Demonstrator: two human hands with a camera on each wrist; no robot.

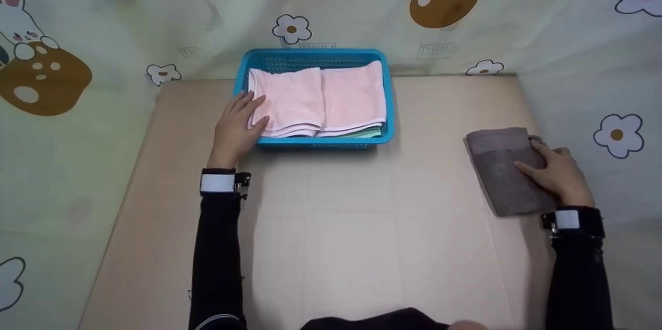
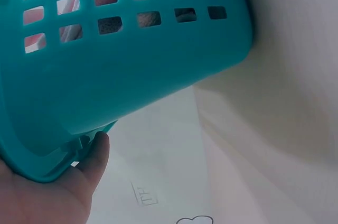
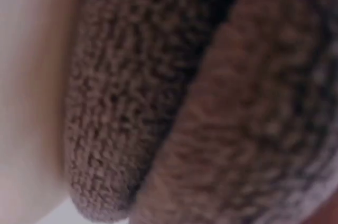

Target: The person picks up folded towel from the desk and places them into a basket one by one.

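A blue plastic basket (image 1: 380,138) stands at the back of the table. Two folded pink towels (image 1: 289,100) lie side by side in it, above a green cloth (image 1: 370,132) that peeks out at the front right. My left hand (image 1: 238,125) grips the basket's left rim, thumb on the inner side over the pink towel; in the left wrist view a finger hooks below the rim from outside. On the right, my right hand (image 1: 561,172) holds the right edge of a folded grey-brown towel (image 1: 504,180), thumb on top. Its thick folds (image 3: 127,102) fill the right wrist view, hiding the fingers.
The light wooden table (image 1: 331,247) spreads out in front of the basket. A patterned curtain (image 1: 217,14) with flowers and rabbits hangs behind and on both sides, close to the basket's back and to the right hand.
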